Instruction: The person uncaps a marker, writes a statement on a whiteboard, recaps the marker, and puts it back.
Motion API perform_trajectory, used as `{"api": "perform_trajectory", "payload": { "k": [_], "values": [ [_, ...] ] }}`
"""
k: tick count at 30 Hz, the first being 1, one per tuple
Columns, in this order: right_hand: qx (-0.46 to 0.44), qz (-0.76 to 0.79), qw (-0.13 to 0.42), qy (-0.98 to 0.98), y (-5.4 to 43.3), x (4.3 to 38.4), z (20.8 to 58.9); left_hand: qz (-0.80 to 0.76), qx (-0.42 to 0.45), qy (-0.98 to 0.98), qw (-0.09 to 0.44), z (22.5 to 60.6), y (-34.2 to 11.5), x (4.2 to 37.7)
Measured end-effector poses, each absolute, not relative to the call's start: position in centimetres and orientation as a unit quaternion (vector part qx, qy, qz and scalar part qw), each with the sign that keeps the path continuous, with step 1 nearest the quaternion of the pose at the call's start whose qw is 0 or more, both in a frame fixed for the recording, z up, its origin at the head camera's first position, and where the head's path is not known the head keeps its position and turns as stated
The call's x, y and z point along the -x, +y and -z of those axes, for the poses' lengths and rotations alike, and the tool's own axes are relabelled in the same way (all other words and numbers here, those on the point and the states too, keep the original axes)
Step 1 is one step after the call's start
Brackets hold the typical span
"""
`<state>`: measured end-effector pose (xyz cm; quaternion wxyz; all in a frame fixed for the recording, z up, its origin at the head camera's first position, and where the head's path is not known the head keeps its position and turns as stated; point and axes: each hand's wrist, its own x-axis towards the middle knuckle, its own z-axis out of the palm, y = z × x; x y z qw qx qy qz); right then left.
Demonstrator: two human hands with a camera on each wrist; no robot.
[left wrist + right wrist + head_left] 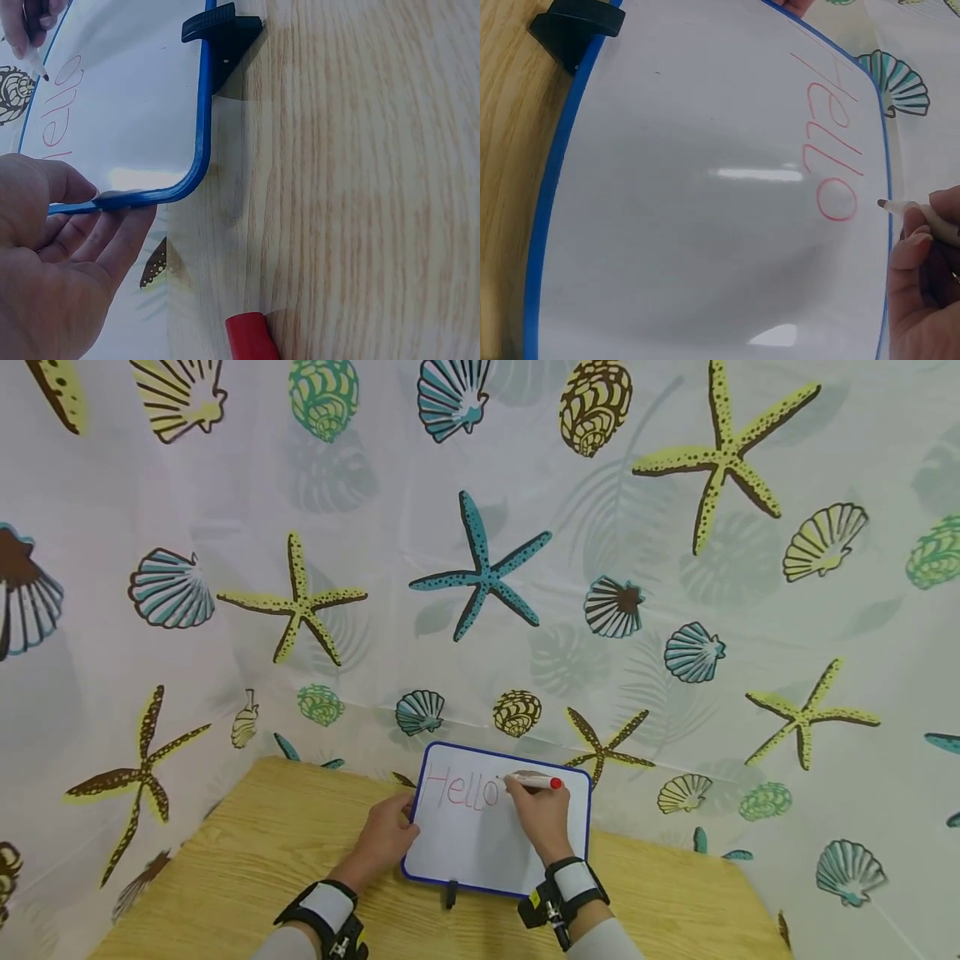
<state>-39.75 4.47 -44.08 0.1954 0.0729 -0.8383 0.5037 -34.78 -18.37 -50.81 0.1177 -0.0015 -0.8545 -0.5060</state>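
Note:
A whiteboard (495, 852) with a blue frame leans tilted on the wooden table, with "Hello" (832, 150) written on it in thin red letters. My left hand (386, 837) grips its left edge; in the left wrist view the thumb (71, 184) lies on the frame and the fingers are beneath. My right hand (543, 817) pinches a white marker (528, 781) with a red end. The marker's dark tip is near the board's top edge, just right of the "o"; I cannot tell whether it touches the surface.
A black clip-like foot (451, 893) holds the board's lower edge. In the left wrist view a red cylindrical piece (251, 336), partly cut off, is by the table's wood grain (360, 187). Behind hangs a white curtain (390, 652) printed with shells and starfish.

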Motion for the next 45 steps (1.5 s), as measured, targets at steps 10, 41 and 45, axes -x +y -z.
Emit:
{"api": "perform_trajectory", "payload": {
  "k": [10,41,45],
  "values": [
    [-0.050,-0.499,0.206,-0.840,7.0,39.6,44.1,0.505,-0.008,-0.856,0.111,51.2,-18.4,35.1],
    [-0.033,-0.505,0.219,-0.834,8.4,40.1,45.0,0.504,-0.016,-0.857,0.107,50.9,-17.8,35.0],
    [-0.040,-0.494,0.224,-0.839,8.4,40.1,45.2,0.503,-0.017,-0.858,0.106,50.9,-17.8,35.0]
  ]
}}
